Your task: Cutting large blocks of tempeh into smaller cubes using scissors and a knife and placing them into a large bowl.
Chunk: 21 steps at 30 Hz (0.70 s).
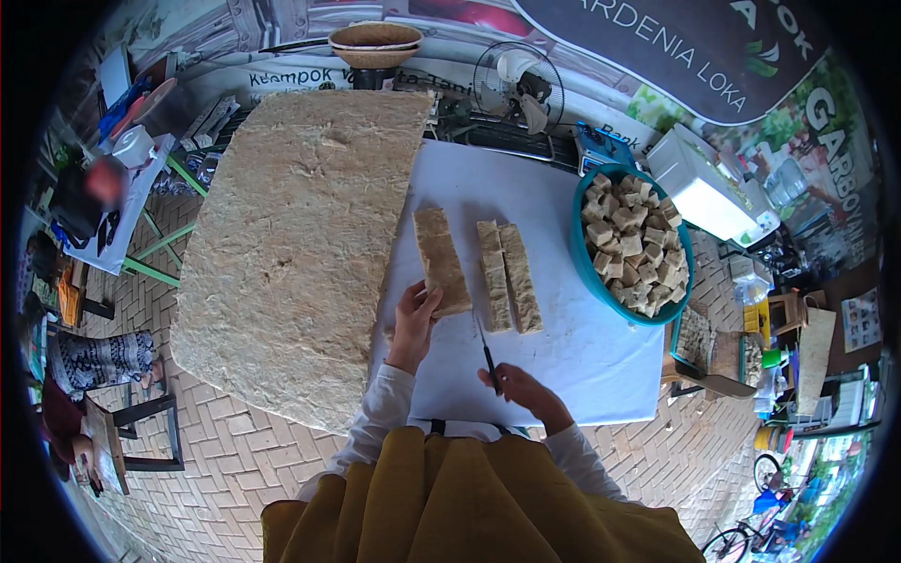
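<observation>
My left hand [413, 324] grips the near end of a wide tan fibrous strip [439, 258], thumb on top and its other fingers partly hidden. My right hand [527, 388] is closed round the dark handle of a thin knife [488, 362], whose blade points away from me, just right of the strip's near end. Two narrower strips, a left one [493, 278] and a right one [521, 280], lie side by side on the white-covered table [582, 375]. A large slab [291, 235] of the same rough material covers the table's left side and overhangs it.
At the right, a teal basin [580, 251] is heaped with tan cubes [634, 246]. Behind it stand a blue scale [603, 145] and a white box [699, 183]. A fan [518, 89] and woven baskets [375, 38] are at the back. A person's arm [83, 450] shows far left.
</observation>
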Each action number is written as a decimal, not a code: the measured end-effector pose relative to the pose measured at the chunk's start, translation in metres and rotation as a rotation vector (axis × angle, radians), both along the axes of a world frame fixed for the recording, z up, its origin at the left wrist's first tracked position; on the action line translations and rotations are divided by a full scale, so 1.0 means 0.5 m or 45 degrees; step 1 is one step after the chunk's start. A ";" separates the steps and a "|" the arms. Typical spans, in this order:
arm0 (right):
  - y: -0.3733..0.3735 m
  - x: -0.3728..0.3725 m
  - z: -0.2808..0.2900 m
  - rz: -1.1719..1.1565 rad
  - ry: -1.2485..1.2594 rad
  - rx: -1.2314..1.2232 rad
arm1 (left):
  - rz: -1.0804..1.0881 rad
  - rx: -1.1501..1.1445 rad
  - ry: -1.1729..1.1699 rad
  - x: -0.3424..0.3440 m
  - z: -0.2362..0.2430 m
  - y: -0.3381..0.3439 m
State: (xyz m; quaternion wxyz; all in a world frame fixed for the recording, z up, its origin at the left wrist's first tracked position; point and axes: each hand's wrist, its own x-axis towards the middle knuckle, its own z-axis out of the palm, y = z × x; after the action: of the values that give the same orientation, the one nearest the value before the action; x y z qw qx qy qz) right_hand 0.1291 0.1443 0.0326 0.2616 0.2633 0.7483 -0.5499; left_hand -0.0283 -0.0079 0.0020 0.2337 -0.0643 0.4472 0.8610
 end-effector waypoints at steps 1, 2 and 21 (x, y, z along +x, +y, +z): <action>-0.010 0.018 0.003 0.036 -0.052 -0.068 | -0.028 0.003 -0.015 0.000 0.008 0.007; -0.018 0.037 0.012 0.043 -0.064 -0.167 | -0.056 0.006 -0.030 -0.002 0.012 0.011; -0.040 -0.023 0.016 -0.083 0.097 -0.333 | -0.239 0.060 -0.057 0.026 0.002 0.019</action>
State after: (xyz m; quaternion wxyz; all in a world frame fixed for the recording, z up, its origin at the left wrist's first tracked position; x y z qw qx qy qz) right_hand 0.1174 0.1244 0.0403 0.2471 0.2299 0.6707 -0.6605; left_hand -0.0154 0.0016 0.0031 0.3245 -0.0357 0.4256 0.8440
